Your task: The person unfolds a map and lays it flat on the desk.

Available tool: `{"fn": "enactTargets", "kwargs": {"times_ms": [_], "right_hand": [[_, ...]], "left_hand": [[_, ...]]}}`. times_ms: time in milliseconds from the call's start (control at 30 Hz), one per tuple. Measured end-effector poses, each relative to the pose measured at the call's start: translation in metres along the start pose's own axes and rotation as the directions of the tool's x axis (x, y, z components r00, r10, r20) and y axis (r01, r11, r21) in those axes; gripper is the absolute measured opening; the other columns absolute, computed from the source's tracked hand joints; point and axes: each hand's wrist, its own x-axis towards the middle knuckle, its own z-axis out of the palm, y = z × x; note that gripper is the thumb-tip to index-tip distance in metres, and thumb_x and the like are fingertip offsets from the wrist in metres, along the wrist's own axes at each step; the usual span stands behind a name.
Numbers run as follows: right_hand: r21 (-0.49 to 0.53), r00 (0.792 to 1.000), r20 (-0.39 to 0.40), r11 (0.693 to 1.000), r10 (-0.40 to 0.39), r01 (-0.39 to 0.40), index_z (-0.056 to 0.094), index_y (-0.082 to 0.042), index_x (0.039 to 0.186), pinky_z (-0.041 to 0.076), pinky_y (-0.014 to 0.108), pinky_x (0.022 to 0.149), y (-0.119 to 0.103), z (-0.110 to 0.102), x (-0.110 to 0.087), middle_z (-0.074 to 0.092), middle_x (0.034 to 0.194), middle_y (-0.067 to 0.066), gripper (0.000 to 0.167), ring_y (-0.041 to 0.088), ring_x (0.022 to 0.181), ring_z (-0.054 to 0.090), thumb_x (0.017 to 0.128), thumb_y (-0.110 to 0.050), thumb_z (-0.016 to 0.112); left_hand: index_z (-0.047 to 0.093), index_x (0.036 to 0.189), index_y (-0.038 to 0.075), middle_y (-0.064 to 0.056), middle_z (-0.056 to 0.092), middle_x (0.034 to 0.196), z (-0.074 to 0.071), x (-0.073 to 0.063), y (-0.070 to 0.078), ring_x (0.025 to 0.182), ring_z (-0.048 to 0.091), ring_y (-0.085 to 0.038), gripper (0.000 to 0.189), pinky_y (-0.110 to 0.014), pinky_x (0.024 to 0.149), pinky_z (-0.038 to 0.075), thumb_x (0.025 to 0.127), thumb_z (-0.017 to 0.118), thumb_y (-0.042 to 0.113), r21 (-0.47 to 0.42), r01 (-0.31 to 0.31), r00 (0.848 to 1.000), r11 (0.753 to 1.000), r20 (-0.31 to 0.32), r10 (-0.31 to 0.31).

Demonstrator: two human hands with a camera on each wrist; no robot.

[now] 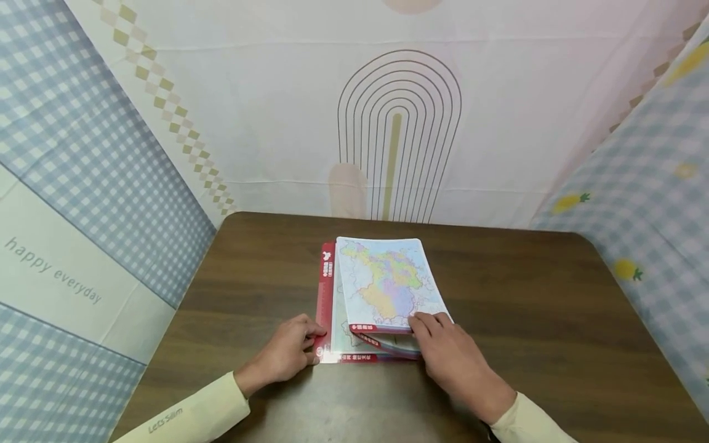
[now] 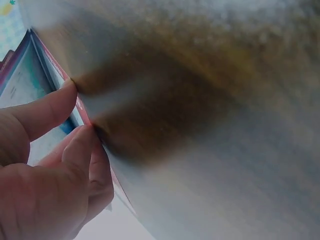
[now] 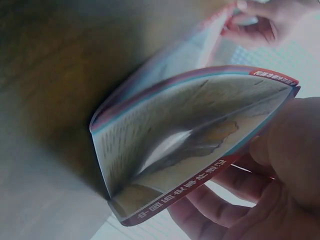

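A folded map sheet (image 1: 388,277) with red-edged panels lies near the middle of the table, its upper layers bent over the lower panel. Along its left side runs a red strip (image 1: 325,289). My left hand (image 1: 288,347) touches that strip at the near left corner, fingertips on the sheet's edge. My right hand (image 1: 456,357) holds the near right corner of the upper layers, fingers over the top. In the right wrist view the folded layers (image 3: 200,115) gape apart in front of the right hand (image 3: 285,175); its thumb is hard to make out.
The brown wooden table (image 1: 249,264) extends around the map on all sides. A pale patterned cloth (image 1: 277,123) hangs behind it. Checked cloths hang at the left (image 1: 83,123) and at the right (image 1: 637,215).
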Motion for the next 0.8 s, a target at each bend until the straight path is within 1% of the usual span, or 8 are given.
{"fn": "enactTargets", "kwargs": {"times_ms": [133,233,333,433,567,667,733,800], "right_hand": [[0.07,0.995,-0.097,0.997,-0.006,0.013,0.066,-0.003,0.125,0.062,0.042,0.079,0.015,-0.01,0.0,0.072,0.124,0.013,0.03,0.03,0.102,0.067,0.096,-0.001,0.073],[0.122,0.986,-0.166,0.992,-0.023,0.044,0.064,-0.002,0.126,0.06,0.04,0.078,0.028,-0.019,-0.001,0.072,0.123,0.013,0.027,0.03,0.099,0.066,0.099,0.002,0.063],[0.151,0.973,-0.231,0.986,-0.03,0.066,0.064,0.0,0.125,0.06,0.043,0.081,0.038,-0.027,-0.001,0.072,0.122,0.013,0.027,0.031,0.099,0.066,0.099,0.004,0.06],[0.163,0.959,-0.282,0.985,-0.015,0.064,0.066,0.001,0.123,0.06,0.045,0.083,0.045,-0.035,-0.003,0.072,0.123,0.014,0.024,0.032,0.1,0.067,0.1,0.001,0.063],[0.164,0.951,-0.31,0.986,0.014,0.039,0.067,0.001,0.125,0.059,0.047,0.083,0.052,-0.047,-0.009,0.072,0.127,0.016,0.024,0.032,0.102,0.067,0.108,-0.009,0.054],[0.162,0.949,-0.314,0.987,0.04,0.011,0.066,0.0,0.128,0.057,0.047,0.082,0.06,-0.055,-0.017,0.071,0.131,0.017,0.034,0.031,0.103,0.067,0.114,-0.018,0.041],[0.158,0.948,-0.313,0.987,0.059,-0.009,0.066,0.0,0.128,0.057,0.047,0.081,0.065,-0.06,-0.023,0.07,0.134,0.018,0.033,0.031,0.104,0.067,0.114,-0.017,0.041],[0.154,0.949,-0.305,0.987,0.084,-0.038,0.066,-0.001,0.128,0.056,0.048,0.081,0.071,-0.065,-0.028,0.068,0.139,0.019,0.026,0.032,0.106,0.066,0.111,-0.009,0.048]], "left_hand": [[0.076,0.127,0.001,-0.006,0.067,0.111,-0.002,0.004,0.002,0.095,0.057,-0.016,0.047,-0.027,0.081,0.057,0.082,0.089,0.002,0.033,-0.021,1.0,0.999,-0.002,0.021],[0.076,0.127,0.0,-0.007,0.067,0.11,-0.004,0.006,0.002,0.093,0.057,-0.017,0.047,-0.028,0.078,0.056,0.082,0.089,0.002,0.037,-0.027,1.0,0.999,-0.004,0.027],[0.076,0.126,0.0,-0.007,0.067,0.11,-0.008,0.005,0.0,0.093,0.056,-0.017,0.047,-0.028,0.077,0.055,0.082,0.09,0.004,0.041,-0.011,1.0,0.999,-0.001,0.011],[0.076,0.126,0.001,-0.006,0.066,0.109,-0.01,0.002,-0.004,0.093,0.056,-0.016,0.047,-0.027,0.077,0.054,0.082,0.09,0.004,0.041,0.01,1.0,0.999,0.008,-0.01],[0.076,0.126,0.0,-0.006,0.066,0.11,-0.014,-0.001,-0.01,0.094,0.056,-0.016,0.047,-0.027,0.078,0.057,0.081,0.09,0.003,0.028,0.014,1.0,1.0,0.017,-0.014],[0.076,0.126,0.0,-0.006,0.067,0.111,-0.018,-0.003,-0.015,0.096,0.058,-0.016,0.047,-0.028,0.078,0.059,0.081,0.09,0.001,0.02,0.015,1.0,1.0,0.022,-0.016],[0.076,0.126,0.001,-0.006,0.067,0.112,-0.021,-0.004,-0.018,0.097,0.059,-0.016,0.047,-0.029,0.08,0.061,0.081,0.089,0.0,0.022,0.02,1.0,1.0,0.021,-0.021],[0.077,0.126,0.001,-0.005,0.067,0.112,-0.025,-0.005,-0.022,0.099,0.061,-0.017,0.047,-0.03,0.082,0.063,0.08,0.09,-0.001,0.029,0.029,0.999,0.999,0.016,-0.029]]}}
